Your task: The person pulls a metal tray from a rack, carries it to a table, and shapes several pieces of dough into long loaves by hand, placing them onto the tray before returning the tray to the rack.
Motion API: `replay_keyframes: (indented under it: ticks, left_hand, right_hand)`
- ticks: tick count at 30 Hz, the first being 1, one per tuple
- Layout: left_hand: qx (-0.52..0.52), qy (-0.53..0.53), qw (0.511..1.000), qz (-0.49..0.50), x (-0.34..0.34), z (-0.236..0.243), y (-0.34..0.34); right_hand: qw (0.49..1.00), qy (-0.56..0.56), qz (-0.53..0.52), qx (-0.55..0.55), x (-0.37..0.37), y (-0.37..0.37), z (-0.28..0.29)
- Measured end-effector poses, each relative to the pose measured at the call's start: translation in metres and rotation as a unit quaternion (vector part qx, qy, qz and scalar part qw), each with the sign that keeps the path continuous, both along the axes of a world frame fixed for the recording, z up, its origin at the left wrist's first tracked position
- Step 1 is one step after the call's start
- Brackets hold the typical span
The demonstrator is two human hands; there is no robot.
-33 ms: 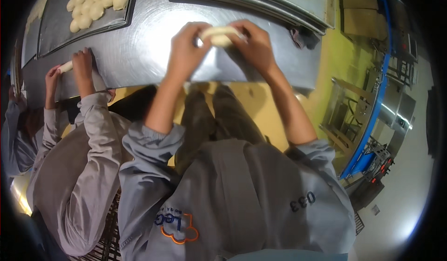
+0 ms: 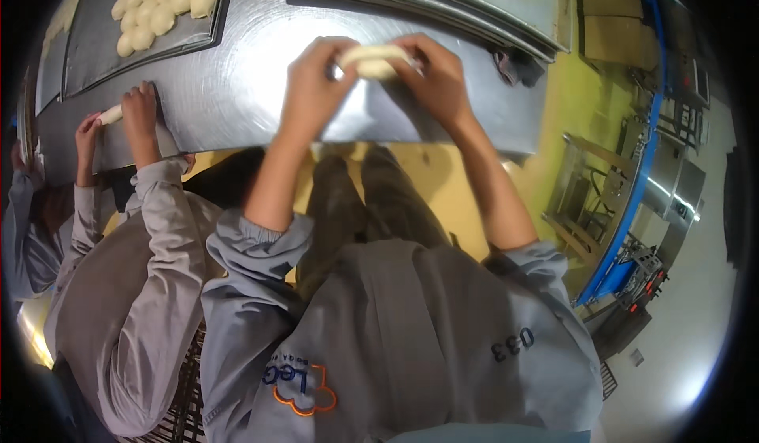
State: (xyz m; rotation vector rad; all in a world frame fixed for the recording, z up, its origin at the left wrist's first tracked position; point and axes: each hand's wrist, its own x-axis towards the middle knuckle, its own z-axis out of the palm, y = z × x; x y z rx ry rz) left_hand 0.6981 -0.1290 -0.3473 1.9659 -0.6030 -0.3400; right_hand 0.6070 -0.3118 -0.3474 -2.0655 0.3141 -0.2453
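Note:
My left hand [image 2: 324, 87] and my right hand [image 2: 427, 79] are raised over the steel table [image 2: 237, 95], near its middle. Between them they grip a pale piece of dough [image 2: 370, 59], elongated and bent or folded, with the fingers and thumbs of both hands closed on its ends. Below the dough, the tabletop shows a bright glare and a dark shadow.
A tray of dough balls [image 2: 95, 63] lies upper left. Stacked metal trays [image 2: 403, 0], one bearing long dough, are behind my hands, near a dark cloth [image 2: 514, 67]. Co-workers [image 2: 118, 308] stand left, one holding a dough roll [image 2: 112, 113]. Blue-edged machinery [image 2: 632, 190] stands right.

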Motion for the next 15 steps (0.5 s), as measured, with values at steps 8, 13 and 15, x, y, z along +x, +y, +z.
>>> replay_keyframes:
  ticks: [8,13,15]
  left_hand:
    - [0.067,-0.198,0.976,-0.065,0.007,-0.001,0.002]
    - [0.137,-0.363,0.909,-0.150,0.012,-0.003,0.039]
    - [0.169,-0.360,0.902,-0.165,0.013,-0.003,0.051]
  right_hand:
    - [0.972,-0.079,0.039,-0.220,-0.002,-0.008,-0.005]
    - [0.941,-0.027,0.147,-0.303,-0.027,-0.031,-0.007]
    - [0.919,-0.043,0.162,-0.358,-0.036,-0.036,-0.004]
